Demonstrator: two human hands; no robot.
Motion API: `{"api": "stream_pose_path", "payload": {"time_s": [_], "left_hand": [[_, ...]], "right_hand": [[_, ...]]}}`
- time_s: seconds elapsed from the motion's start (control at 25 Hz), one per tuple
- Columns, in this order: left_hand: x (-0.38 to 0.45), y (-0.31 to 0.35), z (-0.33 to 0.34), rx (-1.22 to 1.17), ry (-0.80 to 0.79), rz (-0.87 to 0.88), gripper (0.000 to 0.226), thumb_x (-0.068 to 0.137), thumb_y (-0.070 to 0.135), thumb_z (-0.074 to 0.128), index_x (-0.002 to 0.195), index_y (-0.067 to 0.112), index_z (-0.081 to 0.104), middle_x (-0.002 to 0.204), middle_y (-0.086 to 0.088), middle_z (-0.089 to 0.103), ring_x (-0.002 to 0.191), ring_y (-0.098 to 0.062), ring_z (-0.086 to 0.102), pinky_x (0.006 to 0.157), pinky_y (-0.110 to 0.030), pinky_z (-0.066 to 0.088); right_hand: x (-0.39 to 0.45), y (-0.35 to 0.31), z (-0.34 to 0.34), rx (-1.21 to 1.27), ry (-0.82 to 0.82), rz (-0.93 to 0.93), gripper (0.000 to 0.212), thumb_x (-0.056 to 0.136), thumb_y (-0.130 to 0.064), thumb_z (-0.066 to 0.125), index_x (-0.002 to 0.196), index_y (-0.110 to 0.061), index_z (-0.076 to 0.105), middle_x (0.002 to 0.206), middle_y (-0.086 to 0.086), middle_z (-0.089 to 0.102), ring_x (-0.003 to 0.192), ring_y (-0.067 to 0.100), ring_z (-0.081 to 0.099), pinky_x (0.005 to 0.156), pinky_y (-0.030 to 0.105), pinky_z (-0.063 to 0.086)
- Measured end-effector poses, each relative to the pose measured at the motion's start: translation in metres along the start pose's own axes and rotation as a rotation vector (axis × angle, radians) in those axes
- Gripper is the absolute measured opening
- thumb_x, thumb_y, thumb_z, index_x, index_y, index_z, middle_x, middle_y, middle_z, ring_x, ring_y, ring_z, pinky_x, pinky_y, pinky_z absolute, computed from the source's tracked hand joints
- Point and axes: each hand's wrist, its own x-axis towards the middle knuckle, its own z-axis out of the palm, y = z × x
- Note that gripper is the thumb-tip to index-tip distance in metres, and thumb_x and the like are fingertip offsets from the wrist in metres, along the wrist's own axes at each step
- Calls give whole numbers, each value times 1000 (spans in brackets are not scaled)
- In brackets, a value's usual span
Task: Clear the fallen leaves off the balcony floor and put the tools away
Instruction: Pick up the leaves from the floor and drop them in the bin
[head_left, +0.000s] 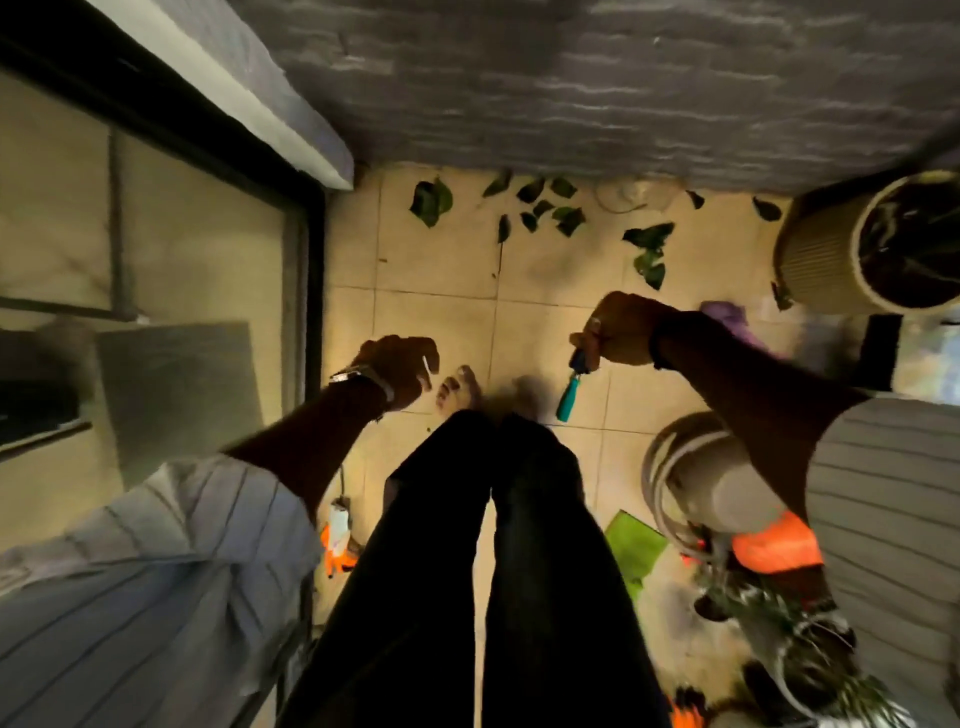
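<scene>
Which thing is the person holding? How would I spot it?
Find the ribbed pot by the grey wall. Just left of it, the right hand grips a tool hanging down. It's the only teal-handled thing.

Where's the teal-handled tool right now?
In the head view, the teal-handled tool hangs from the right hand, right of centre, above the floor tiles just right of the bare feet.

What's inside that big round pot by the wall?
The pot holds dark soil and a few thin stems. It is too dark and blurry to tell more, and the picture's edge cuts off its right side. Leaves lie on the floor beside it.
</scene>
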Motion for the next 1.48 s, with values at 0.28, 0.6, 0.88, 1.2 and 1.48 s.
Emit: {"api": "stream_pose_path", "payload": {"time_s": [0.28, 0.6, 0.88, 1.2, 1.48], "left_hand": [[144, -13, -16, -43, 35, 357, 46, 86, -14, 53, 77, 22, 80, 108, 20, 65, 104, -2, 60, 95, -24, 44], [245, -54, 39, -119, 6, 216, 48, 90, -2, 53, 87, 41, 74, 122, 23, 64, 124, -7, 54, 108, -32, 43], [373, -110, 65, -184, 489, -26, 56, 98, 32, 55, 150, 16, 38, 150, -9, 45, 131, -32, 49, 107, -45, 43], [473, -131, 61, -850, 927, -226, 37, 97, 25, 56, 132, 14, 56, 129, -12, 61, 114, -33, 60, 97, -41, 49], [462, -149, 71, -1150, 857, -152, 21, 101, 30, 53, 118, 23, 63, 114, 6, 61, 101, -20, 58, 90, -29, 46]], "right_hand": [[154, 2, 22, -58, -45, -42, 28, 91, -18, 64, 68, -31, 75, 83, -17, 68, 93, 14, 68, 85, 33, 58], [256, 37, 89, -335, 3, -27, 32, 97, -32, 51, 127, -25, 61, 129, 4, 60, 122, 29, 52, 102, 45, 42], [413, 33, 59, -496, 241, -183, 34, 98, -23, 46, 128, -15, 62, 133, 9, 58, 121, 31, 52, 101, 41, 44], [548, -14, 41, -501, 622, -482, 45, 94, -5, 50, 137, -16, 57, 146, 7, 46, 126, 32, 50, 106, 40, 44], [584, -42, 68, -461, 544, -449, 31, 100, -19, 50, 127, -12, 62, 131, 11, 56, 120, 31, 55, 96, 32, 43]]}}
